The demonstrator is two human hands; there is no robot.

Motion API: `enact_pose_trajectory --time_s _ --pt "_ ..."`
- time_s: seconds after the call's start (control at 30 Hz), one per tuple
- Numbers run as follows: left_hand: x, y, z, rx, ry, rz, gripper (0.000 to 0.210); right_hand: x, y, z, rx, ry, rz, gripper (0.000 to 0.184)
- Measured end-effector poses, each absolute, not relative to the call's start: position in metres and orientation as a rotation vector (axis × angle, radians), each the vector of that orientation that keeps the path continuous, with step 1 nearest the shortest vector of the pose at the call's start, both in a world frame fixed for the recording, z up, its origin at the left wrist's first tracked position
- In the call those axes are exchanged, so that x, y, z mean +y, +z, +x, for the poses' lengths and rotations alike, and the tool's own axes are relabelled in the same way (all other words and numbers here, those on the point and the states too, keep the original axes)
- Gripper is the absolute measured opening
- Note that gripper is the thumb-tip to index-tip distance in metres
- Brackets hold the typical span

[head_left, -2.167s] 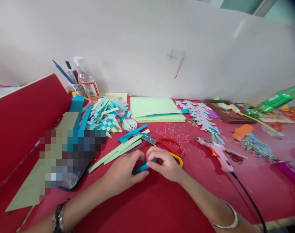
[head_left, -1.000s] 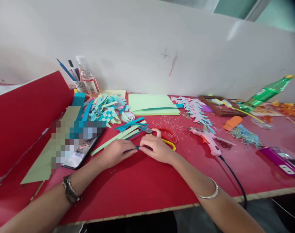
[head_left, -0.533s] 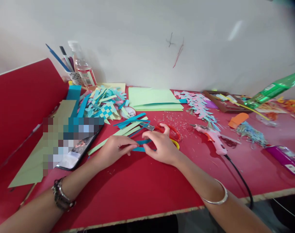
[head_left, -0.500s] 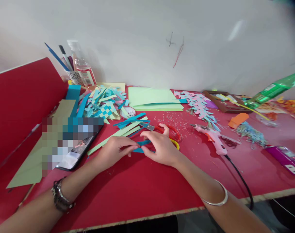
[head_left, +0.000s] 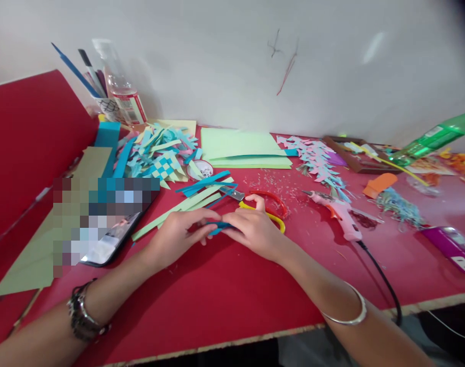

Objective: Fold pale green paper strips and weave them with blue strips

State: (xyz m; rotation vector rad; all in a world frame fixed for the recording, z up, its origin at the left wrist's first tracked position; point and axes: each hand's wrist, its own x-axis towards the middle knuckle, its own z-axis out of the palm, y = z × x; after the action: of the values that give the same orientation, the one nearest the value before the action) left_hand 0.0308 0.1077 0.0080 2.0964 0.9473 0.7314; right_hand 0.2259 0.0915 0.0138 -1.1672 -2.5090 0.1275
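A blue paper strip (head_left: 217, 228) is stretched between my two hands, low over the red tabletop. My left hand (head_left: 179, 232) pinches its left end between thumb and fingers. At its right end, my right hand (head_left: 253, 229) closes on the strip, covering part of it. Scissors (head_left: 273, 204) with red and yellow handles lie just behind my right hand, partly hidden by it. Beyond my left hand are loose light green paper strips (head_left: 186, 204) and blue paper strips (head_left: 205, 184).
To the left lies a phone (head_left: 121, 224), partly pixelated. A pile of cut paper strips (head_left: 156, 148) and green paper sheets (head_left: 240, 145) sit at the back. A pink glue gun (head_left: 337, 214) with a black cord is on the right, near a leaning green bottle (head_left: 435, 137).
The blue strip shows less between my hands and appears folded or turned narrower. My right fingers have closed in over it. The whole view has shifted slightly.
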Motion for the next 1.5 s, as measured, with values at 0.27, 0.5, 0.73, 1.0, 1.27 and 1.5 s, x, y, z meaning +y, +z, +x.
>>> enact_pose_trajectory --time_s 0.27,0.5,0.73,1.0,1.27,1.5 --pt "0.112 0.005 0.027 0.915 0.688 2.282 0.024 0.096 0.011 0.230 -2.594 0.088 -1.147 0.029" --pt "0.113 0.008 0.028 0.925 0.640 2.317 0.025 0.097 0.009 0.232 -2.569 0.117 -1.111 0.027" --pt "0.110 0.007 0.030 0.946 0.543 2.183 0.019 0.098 0.007 0.233 -2.570 0.054 -1.038 0.018" --pt "0.107 0.008 0.033 0.935 0.579 2.116 0.013 0.097 0.009 0.231 -2.610 0.133 -1.102 0.023" --pt "0.109 0.012 0.032 0.925 0.647 1.932 0.009 0.093 0.013 0.231 -2.519 0.282 -1.112 0.033" --pt "0.108 0.016 0.037 0.883 0.615 1.689 0.017 0.093 0.014 0.231 -2.520 0.231 -1.110 0.034"
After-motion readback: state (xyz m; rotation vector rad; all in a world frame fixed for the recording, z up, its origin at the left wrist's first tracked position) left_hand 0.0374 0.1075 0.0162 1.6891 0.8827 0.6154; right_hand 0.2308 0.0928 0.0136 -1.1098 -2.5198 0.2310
